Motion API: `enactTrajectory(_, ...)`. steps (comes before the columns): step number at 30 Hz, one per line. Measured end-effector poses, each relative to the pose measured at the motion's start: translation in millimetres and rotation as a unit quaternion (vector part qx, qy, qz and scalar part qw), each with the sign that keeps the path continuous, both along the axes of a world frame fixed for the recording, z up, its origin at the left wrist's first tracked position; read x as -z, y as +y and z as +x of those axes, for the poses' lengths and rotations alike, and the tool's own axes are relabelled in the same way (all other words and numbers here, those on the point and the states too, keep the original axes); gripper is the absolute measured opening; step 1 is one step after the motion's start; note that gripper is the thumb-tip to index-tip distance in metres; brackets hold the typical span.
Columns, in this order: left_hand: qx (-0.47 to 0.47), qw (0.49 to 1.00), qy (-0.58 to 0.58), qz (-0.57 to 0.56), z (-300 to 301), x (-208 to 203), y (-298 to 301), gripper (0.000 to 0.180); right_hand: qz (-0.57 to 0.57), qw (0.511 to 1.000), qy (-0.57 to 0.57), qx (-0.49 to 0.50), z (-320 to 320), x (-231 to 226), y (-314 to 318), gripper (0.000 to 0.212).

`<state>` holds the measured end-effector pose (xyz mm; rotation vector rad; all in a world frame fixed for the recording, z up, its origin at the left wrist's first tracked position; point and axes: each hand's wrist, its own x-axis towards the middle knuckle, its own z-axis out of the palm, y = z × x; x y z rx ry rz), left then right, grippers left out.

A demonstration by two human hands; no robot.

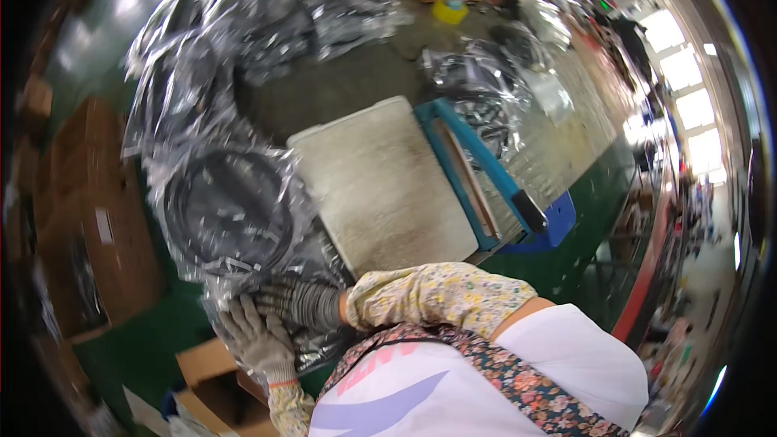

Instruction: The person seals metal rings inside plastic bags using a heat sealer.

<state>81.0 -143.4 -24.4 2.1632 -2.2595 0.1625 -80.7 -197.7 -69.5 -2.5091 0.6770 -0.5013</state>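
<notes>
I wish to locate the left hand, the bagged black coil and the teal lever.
Left hand (pixel 261 344): head view, its back.
Bagged black coil (pixel 230 212): head view, its centre.
Teal lever (pixel 483 156): head view, its middle.

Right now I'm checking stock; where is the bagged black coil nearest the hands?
In the head view, the bagged black coil lies left of centre, beside the pale board, just beyond the right hand and left hand.

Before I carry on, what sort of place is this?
Probably a factory or packing workshop: plastic-bagged dark goods cover much of the table, a teal lever device, perhaps a bag sealer, stands among them, and large cardboard boxes stand at the left.
</notes>
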Motion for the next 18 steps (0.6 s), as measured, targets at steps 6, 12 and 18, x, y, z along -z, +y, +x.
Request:
enactTrajectory(6,0.055,0.998,0.000,-0.025,-8,-1,-1,0.058,-0.002,0.999,0.048,0.017,-11,28,21,0.087)
enactTrajectory(12,-0.032,0.998,-0.060,0.008,-12,5,1,0.058,0.340,0.938,-0.073,-0.011,-135,-18,45,0.048)
enactTrajectory(18,-0.061,0.996,-0.019,0.057,-64,-19,9,0.055,0.441,0.887,-0.049,0.128,-304,-21,116,0.038)
